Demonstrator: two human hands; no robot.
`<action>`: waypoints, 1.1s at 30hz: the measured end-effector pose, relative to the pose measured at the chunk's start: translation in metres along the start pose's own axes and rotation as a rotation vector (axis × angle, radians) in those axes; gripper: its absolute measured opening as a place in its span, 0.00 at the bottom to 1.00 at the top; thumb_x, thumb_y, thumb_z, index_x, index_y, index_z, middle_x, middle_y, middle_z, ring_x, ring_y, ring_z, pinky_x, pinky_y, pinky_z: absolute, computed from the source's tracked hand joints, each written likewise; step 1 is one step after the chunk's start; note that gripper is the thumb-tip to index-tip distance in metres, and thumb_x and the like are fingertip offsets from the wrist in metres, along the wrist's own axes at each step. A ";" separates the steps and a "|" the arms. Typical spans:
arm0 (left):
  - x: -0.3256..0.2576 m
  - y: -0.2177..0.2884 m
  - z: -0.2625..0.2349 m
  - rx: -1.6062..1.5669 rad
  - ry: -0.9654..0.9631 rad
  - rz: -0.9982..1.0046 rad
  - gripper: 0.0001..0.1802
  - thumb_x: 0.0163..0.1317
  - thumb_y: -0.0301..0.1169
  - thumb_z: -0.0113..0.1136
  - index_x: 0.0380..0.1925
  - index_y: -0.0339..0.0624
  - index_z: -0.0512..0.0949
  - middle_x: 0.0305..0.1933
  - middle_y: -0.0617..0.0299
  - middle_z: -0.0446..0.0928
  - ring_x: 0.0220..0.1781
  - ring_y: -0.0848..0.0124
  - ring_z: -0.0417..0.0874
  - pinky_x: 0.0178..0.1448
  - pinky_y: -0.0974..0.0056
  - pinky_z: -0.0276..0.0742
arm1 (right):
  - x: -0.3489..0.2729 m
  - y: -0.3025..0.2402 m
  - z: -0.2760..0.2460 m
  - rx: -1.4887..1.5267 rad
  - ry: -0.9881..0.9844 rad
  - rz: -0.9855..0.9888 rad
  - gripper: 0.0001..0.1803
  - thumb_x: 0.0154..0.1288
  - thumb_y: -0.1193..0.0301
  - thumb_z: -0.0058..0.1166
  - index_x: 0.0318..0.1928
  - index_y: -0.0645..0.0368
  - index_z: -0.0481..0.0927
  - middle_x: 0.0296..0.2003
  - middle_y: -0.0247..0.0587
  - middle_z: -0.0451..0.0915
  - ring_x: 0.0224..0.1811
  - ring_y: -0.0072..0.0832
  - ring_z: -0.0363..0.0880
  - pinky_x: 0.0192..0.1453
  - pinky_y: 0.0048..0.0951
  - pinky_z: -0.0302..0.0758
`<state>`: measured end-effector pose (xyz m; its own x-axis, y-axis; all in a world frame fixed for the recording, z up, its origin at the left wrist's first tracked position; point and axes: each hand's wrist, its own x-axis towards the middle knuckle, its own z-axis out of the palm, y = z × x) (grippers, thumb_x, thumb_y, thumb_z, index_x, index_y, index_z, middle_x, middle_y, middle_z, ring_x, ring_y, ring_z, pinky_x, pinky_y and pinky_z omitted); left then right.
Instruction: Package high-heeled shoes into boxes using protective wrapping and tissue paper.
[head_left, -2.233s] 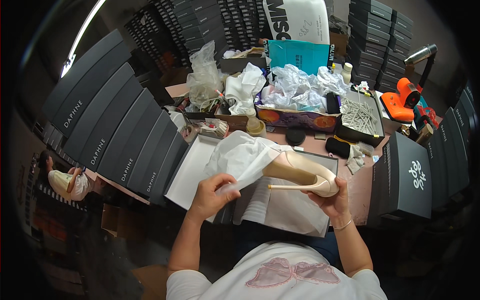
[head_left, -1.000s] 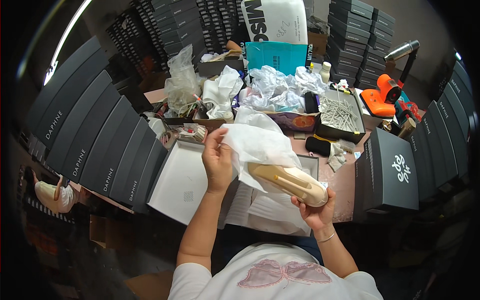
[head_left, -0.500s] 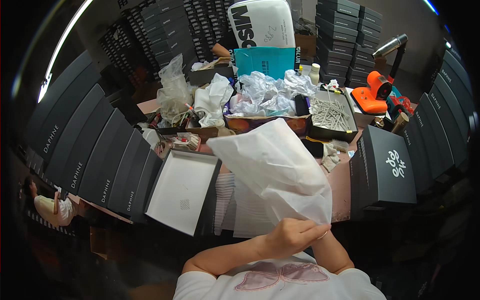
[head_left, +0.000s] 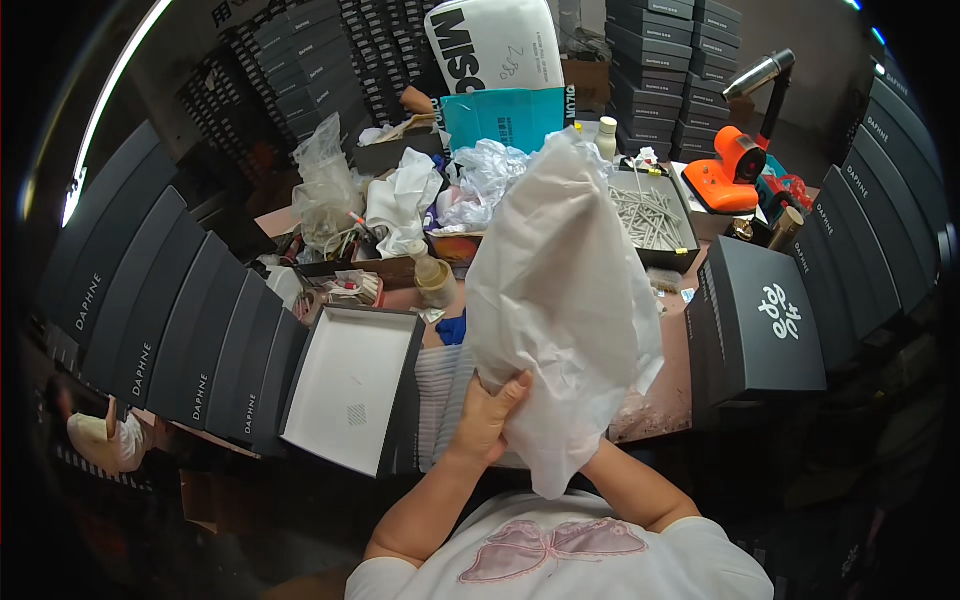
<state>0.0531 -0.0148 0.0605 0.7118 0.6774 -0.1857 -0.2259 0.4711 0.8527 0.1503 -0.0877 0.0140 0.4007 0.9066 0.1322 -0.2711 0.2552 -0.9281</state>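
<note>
A large, limp white dust bag [head_left: 565, 290] stands up in front of me, broad and creased, its lower corner hanging towards my shirt. My left hand [head_left: 488, 412] is closed on its left edge, thumb lying on the front face. My right forearm [head_left: 640, 487] goes up behind the bag's lower end, and that hand is hidden by it. Whether anything is inside the bag does not show. Just left of my left hand lies ribbed white padding [head_left: 437, 390] on the table. Beside it rests an open shoebox lid [head_left: 350, 385], white inside.
Dark shoeboxes [head_left: 170, 310] line the left, and another box [head_left: 765, 320] stands at right. Behind the bag are a tray of white sticks [head_left: 650, 217], crumpled tissue [head_left: 485, 180], a pale bottle [head_left: 432, 275] and an orange stand [head_left: 730, 175]. Someone works at far left.
The bag has swung from leaning left to upright. My left hand has moved left, from the bag's lower right corner to its left edge. The whole view has shifted slightly.
</note>
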 end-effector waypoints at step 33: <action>-0.065 0.000 -0.037 1.199 -0.370 -0.083 0.17 0.63 0.40 0.62 0.34 0.33 0.81 0.34 0.51 0.80 0.31 0.57 0.80 0.38 0.59 0.77 | -0.098 -0.088 -0.143 0.151 0.228 0.225 0.39 0.57 0.55 0.60 0.62 0.68 0.65 0.53 0.54 0.75 0.52 0.41 0.78 0.56 0.40 0.78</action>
<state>-0.0178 -0.0378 0.0549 0.8823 0.3800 -0.2777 0.4355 -0.4354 0.7879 0.2603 -0.2474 0.0333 0.4969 0.8516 -0.1670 -0.4944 0.1196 -0.8610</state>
